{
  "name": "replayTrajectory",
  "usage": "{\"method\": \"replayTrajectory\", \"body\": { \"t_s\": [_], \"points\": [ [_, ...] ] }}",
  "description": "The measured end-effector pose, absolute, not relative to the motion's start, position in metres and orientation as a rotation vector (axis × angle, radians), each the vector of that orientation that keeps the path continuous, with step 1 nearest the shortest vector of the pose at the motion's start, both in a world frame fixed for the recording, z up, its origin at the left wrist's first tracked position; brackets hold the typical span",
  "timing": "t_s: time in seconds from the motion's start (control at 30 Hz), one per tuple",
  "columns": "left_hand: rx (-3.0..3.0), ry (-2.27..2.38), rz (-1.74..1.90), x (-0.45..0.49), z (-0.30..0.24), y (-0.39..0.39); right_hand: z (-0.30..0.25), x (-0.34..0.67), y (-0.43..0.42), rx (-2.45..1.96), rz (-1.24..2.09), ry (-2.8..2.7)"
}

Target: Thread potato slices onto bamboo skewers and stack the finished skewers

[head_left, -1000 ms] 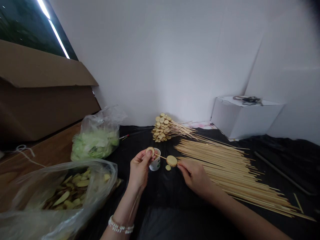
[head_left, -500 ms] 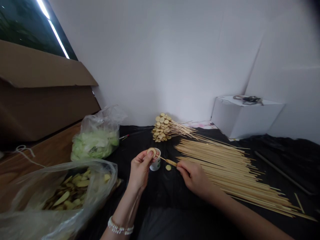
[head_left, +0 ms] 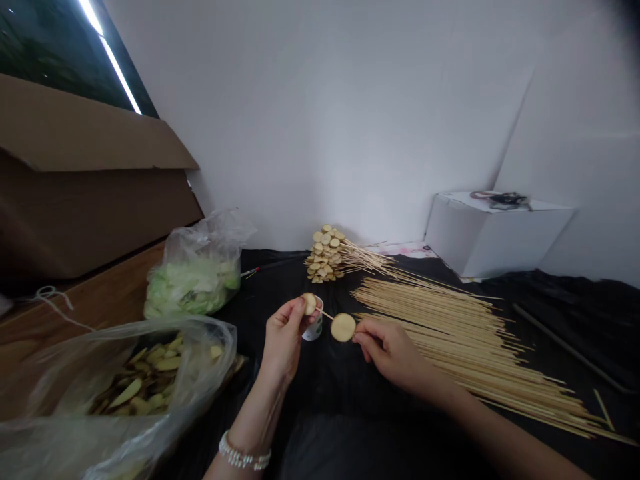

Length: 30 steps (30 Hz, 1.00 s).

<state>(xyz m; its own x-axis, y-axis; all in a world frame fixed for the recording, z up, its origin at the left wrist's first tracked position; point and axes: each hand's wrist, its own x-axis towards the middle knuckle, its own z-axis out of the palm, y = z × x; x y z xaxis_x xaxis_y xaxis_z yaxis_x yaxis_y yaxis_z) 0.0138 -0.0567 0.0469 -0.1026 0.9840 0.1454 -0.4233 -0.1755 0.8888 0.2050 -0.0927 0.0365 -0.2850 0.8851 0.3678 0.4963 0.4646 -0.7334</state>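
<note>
Between thumb and fingers, my left hand (head_left: pixel 286 333) pinches a pale round potato slice (head_left: pixel 309 304) near the middle of the view. A thin bamboo skewer (head_left: pixel 325 314) runs from there to a second potato slice (head_left: pixel 343 327), which faces me flat. My right hand (head_left: pixel 383 347) is closed at that second slice's right edge. Whether its fingertips grip the slice or the skewer's end is hidden. A white paper cup (head_left: pixel 313 329) stands behind my left fingers, partly covered.
Many loose skewers (head_left: pixel 465 360) lie on black sheeting at right. Behind are stacked skewered slices (head_left: pixel 324 257). At left are an open bag of potato slices (head_left: pixel 135 387), a bag of pale green vegetable (head_left: pixel 193 283) and a cardboard box (head_left: pixel 90 213). A white box (head_left: pixel 500 233) stands back right.
The slice at my right hand has turned from edge-on to face me and now covers the loose slice behind it. My left hand still holds its slice. The view has shifted slightly.
</note>
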Motion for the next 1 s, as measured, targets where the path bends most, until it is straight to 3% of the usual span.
{"method": "replayTrajectory", "body": {
  "t_s": [0.4, 0.6, 1.0],
  "points": [
    [0.936, 0.879, 1.533, 0.012, 0.0473, -0.0567, 0.0359, 0.2052, -0.0916, -1.144, 0.583, -1.964],
    [0.886, 0.798, 1.526, 0.0101, 0.0463, -0.0553, 0.0367, 0.2054, -0.0935, -1.11, 0.794, -1.933],
    [0.796, 0.747, 1.64, 0.0136, 0.0448, -0.0554, 0.0371, 0.2051, -0.0934, -1.077, 0.505, -1.99]
  ]
}}
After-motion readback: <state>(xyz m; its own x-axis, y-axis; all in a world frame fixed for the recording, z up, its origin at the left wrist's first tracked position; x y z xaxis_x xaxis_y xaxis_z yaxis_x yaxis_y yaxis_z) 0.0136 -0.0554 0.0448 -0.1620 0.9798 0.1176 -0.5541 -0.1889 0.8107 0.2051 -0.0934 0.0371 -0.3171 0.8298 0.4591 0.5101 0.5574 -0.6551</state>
